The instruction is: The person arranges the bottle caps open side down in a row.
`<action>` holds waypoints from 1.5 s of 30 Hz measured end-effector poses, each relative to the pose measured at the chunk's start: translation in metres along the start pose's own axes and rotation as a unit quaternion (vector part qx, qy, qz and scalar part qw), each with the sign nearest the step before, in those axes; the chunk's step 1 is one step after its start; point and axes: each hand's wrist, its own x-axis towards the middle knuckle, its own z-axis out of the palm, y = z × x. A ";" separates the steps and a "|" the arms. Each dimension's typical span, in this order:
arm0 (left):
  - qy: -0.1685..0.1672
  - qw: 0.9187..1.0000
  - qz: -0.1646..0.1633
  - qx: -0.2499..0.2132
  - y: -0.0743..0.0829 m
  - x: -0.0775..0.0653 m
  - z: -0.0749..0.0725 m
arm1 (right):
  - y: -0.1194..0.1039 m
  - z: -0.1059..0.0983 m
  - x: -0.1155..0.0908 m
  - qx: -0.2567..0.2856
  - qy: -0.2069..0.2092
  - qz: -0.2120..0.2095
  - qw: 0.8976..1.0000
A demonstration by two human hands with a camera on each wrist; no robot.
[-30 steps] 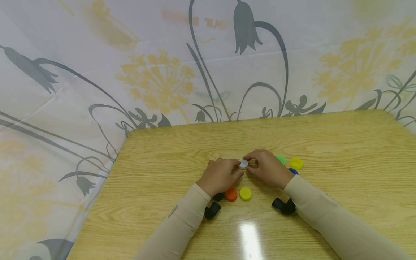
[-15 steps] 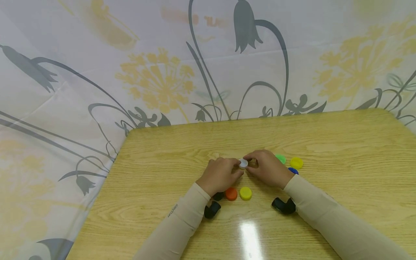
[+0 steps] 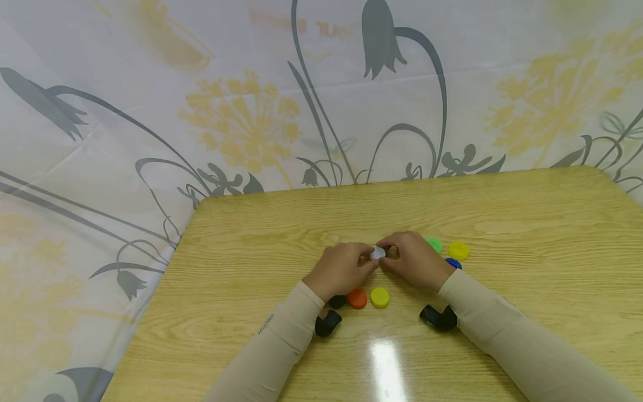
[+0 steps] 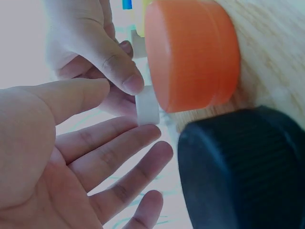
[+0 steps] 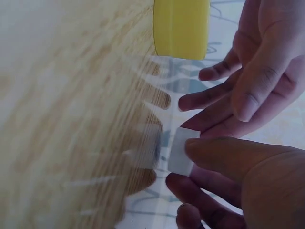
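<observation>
Pinching 1 white cap (image 3: 378, 254): right hand (image 3: 414, 260); left hand (image 3: 341, 269) touches it.

Black cap (image 3: 337, 302): left hand (image 3: 341, 269) partly hid it.
Blue cap (image 3: 454, 263): right hand (image 3: 414, 260) partly hid it.
Sleeve print (image 3: 266, 324): was illegibly small.

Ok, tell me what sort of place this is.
Likely an indoor tabletop workspace; which room, I can't tell. A wood-grain table stands before a flower-print backdrop, and there a right hand pinches a white plastic cap, with an orange plastic cap nearby.
</observation>
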 end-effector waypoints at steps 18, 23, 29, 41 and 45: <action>0.112 0.984 -0.019 -0.135 0.000 0.000 -0.008 | -0.009 -0.008 -0.001 0.038 0.084 -0.031 0.995; 0.133 0.978 -0.012 -0.161 0.000 -0.001 -0.012 | -0.011 -0.008 -0.001 0.048 0.104 -0.046 0.992; 0.137 0.977 -0.005 -0.163 0.000 -0.001 -0.014 | -0.014 -0.009 -0.002 0.050 0.126 -0.061 0.989; 0.128 0.975 -0.005 -0.181 -0.001 -0.001 -0.014 | -0.014 -0.010 -0.003 0.056 0.149 -0.088 0.983; 0.131 0.972 -0.004 -0.195 -0.001 -0.001 -0.013 | -0.014 -0.010 -0.004 0.062 0.148 -0.083 0.984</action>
